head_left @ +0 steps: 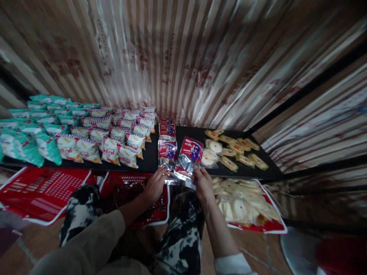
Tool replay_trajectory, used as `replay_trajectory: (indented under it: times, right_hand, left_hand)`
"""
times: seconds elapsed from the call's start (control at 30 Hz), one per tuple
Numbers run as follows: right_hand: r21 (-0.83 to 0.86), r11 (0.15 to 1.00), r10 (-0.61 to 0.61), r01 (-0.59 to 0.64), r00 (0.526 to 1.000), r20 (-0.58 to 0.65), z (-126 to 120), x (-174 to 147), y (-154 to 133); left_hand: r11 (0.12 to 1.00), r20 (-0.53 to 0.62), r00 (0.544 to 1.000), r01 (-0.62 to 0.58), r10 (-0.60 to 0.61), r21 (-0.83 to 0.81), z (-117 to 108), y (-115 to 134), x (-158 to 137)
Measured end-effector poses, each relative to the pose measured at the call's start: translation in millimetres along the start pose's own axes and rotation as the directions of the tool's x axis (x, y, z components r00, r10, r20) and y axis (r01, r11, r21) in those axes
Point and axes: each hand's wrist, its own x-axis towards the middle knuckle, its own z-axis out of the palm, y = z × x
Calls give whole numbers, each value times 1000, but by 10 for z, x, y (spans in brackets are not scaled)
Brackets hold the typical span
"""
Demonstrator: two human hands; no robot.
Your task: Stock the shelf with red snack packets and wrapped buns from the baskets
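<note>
My right hand (pixel 204 182) pinches the lower right corner of a red and purple foil snack packet (pixel 191 149), its printed front facing up over the shelf edge. My left hand (pixel 155 186) has its fingers closed at the bottom edge of another such foil packet (pixel 167 149), which lies just left of the first. Behind that one, more red packets (pixel 167 131) lie in a row going back. Right beside the held packet are round white cakes (pixel 210 154) in clear wrap.
The black shelf (pixel 182 131) also carries rows of white snack bags (pixel 110 149), teal bags (pixel 48 149) and small yellow packs (pixel 229 164). Below stand red baskets (pixel 48 191), one holding wrapped white cakes (pixel 240 206). A striped curtain (pixel 160 57) hangs behind.
</note>
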Motion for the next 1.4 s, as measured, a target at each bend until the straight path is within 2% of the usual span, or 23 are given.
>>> replay_trajectory:
  times: [0.13,0.33,0.43,0.57,0.73,0.8,1.0,1.1,1.27,1.33,1.4]
  right_hand:
    - [-288,950,-84,123,986,141,305,248,-58]
    - [-635,701,-243,324,946,214,717,615,-5]
    - [-756,568,-244,325,944,223,835,700,11]
    - [-889,379,-212,259,959,189,924,688,9]
    - [-934,257,-229,249,954,191,979,579,54]
    - [-942,230,-249,246,950,187,996,544,85]
    - [-946,242,-285,215,948,142,1041,504,162]
    - [-944,227,-337,239,929,154,1037,506,197]
    - [-920,160,-481,358,842,244,990,537,253]
    - [-896,133,-476,424,820,317,978,557,276]
    - [-877,131,-424,463,826,373,975,580,299]
  left_hand:
    - [999,47,999,-21,23,-32,13,-15,2]
    - [999,27,1000,-15,16,-37,91,-55,-7]
    - [999,20,999,-37,38,-30,71,-53,-9]
    - [999,12,999,-48,48,-15,-28,-20,25]
    - [998,-22,997,-69,69,-1,-106,27,73]
    - [997,-29,997,-71,71,-12,-112,35,81]
    - [998,-45,997,-59,59,-14,-127,45,100]
    - [998,-29,998,-62,61,-22,-152,53,107]
    - [998,-19,998,-52,52,-27,-144,55,86]
    - [998,-16,999,-49,49,-25,-120,47,76]
    - [999,-16,999,-47,46,-23,-96,35,70]
